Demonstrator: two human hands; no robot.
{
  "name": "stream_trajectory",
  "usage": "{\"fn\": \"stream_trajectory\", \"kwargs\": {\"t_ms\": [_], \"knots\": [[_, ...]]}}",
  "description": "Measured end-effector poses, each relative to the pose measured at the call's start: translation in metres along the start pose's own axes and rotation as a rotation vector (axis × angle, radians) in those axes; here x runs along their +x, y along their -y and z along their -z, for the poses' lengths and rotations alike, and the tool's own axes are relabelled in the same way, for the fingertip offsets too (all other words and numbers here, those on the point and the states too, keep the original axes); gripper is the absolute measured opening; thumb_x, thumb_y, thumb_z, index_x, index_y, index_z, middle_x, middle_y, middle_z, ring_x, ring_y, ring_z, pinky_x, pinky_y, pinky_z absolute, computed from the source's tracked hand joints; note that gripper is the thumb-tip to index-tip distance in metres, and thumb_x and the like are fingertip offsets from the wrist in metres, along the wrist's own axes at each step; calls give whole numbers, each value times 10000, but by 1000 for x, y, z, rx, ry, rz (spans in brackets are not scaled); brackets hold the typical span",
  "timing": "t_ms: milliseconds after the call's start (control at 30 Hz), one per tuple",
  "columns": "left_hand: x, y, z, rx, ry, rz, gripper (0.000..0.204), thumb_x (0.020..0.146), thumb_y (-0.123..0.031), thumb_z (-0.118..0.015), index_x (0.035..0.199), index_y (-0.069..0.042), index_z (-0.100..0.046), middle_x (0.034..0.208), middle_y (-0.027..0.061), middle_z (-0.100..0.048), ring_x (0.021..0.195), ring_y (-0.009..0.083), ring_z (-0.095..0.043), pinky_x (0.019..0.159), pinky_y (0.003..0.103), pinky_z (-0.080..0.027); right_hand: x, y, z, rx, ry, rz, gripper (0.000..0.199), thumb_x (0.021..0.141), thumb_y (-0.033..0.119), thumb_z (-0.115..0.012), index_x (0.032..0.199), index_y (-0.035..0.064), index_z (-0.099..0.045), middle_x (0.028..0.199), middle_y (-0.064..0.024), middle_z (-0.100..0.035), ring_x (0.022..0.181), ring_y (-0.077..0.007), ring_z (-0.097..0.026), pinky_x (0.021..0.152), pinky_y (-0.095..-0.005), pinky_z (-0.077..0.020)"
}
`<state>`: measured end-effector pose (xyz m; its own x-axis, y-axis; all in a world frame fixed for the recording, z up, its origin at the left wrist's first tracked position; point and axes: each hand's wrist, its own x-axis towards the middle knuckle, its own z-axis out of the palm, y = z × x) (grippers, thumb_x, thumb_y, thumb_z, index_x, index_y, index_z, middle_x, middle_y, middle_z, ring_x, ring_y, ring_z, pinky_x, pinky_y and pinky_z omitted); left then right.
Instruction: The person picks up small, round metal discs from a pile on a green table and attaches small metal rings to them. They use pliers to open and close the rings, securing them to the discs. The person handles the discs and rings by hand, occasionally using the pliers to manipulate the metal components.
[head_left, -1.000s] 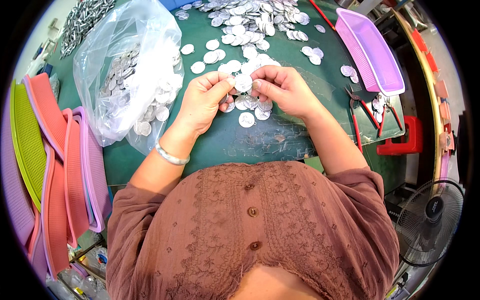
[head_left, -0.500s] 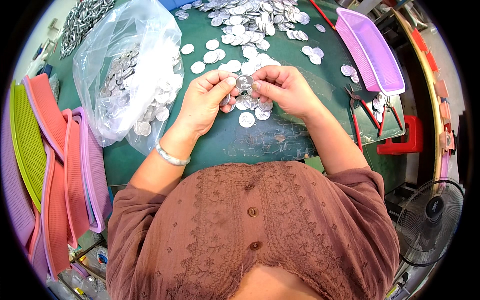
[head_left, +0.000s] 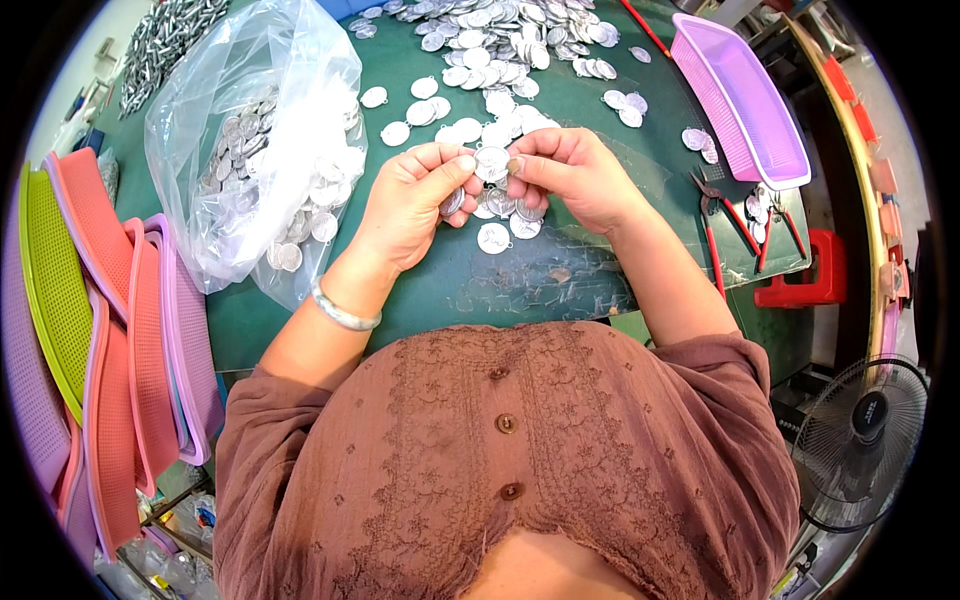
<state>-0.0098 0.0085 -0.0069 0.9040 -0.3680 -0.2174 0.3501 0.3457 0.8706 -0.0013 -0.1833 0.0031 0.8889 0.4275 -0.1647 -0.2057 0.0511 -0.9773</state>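
Note:
A round silver medal (head_left: 491,163) is pinched upright between my two hands over the table. My left hand (head_left: 415,200) grips its left edge with thumb and forefinger, while more medals (head_left: 453,202) sit tucked in the curled fingers below. My right hand (head_left: 575,180) is closed at the medal's right edge, thumb against forefinger. Just beneath my hands lie several loose medals (head_left: 494,238), some with small loops on the rim. A larger heap of the same medals (head_left: 510,40) spreads across the far side.
A clear plastic bag (head_left: 240,70) of medals stands at left. Red-handled pliers (head_left: 712,240) and a purple basket (head_left: 740,100) are at right. Colored baskets (head_left: 110,400) are stacked at far left beside the green table (head_left: 430,300). A fan (head_left: 865,430) stands lower right.
The medal between my hands has turned and now shows a brighter, paler face. My right thumb and fingers have shifted slightly at its edge; my left hand has barely moved.

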Motion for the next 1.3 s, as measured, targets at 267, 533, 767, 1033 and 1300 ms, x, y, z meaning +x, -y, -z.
{"fn": "stream_trajectory", "kwargs": {"t_ms": [267, 533, 767, 1033, 1300], "knots": [[0, -1, 0, 8, -8, 26, 98, 838, -123, -523, 865, -33, -550, 670, 31, -561, 524, 94, -504, 442, 180, -375, 0, 0, 0, 36, 10, -24, 138, 812, 120, -541, 860, -4, -574, 670, -34, -584, 542, -66, -507, 470, -182, -398], [-1, 0, -2, 3, 2, 4, 169, 865, -147, -474, 938, -19, -556, 761, 57, -586, 624, 105, -547, 528, 194, -441, -1, 1, -1, 14, 2, 36, 129, 784, 71, -571, 880, -15, -578, 706, -40, -592, 588, -72, -529, 518, -186, -421], [0, 1, -2, -60, 27, -21, 230, 871, -138, -450, 1023, 8, -542, 844, 78, -592, 734, 145, -584, 629, 236, -490, 0, -1, -3, -6, 18, 132, 137, 745, -15, -584, 881, -26, -578, 768, -44, -593, 699, -85, -558, 639, -204, -453], [0, 1, 1, -92, 29, 13, 227, 864, -144, -461, 1021, -2, -544, 820, 60, -588, 724, 140, -578, 625, 233, -487, 1, 2, 9, -95, -83, 207, 140, 782, 23, -554, 915, -12, -581, 809, -34, -598, 725, -72, -555, 653, -205, -450], [5, 4, 14, -163, 67, 70, 166, 835, -90, -488, 962, -7, -554, 753, 43, -556, 657, 100, -532, 502, 199, -411, 6, -6, 28, -1018, -435, 367, 257, 728, 101, -605, 953, -14, -565, 835, -68, -564, 734, -165, -533, 654, -265, -432]]}}
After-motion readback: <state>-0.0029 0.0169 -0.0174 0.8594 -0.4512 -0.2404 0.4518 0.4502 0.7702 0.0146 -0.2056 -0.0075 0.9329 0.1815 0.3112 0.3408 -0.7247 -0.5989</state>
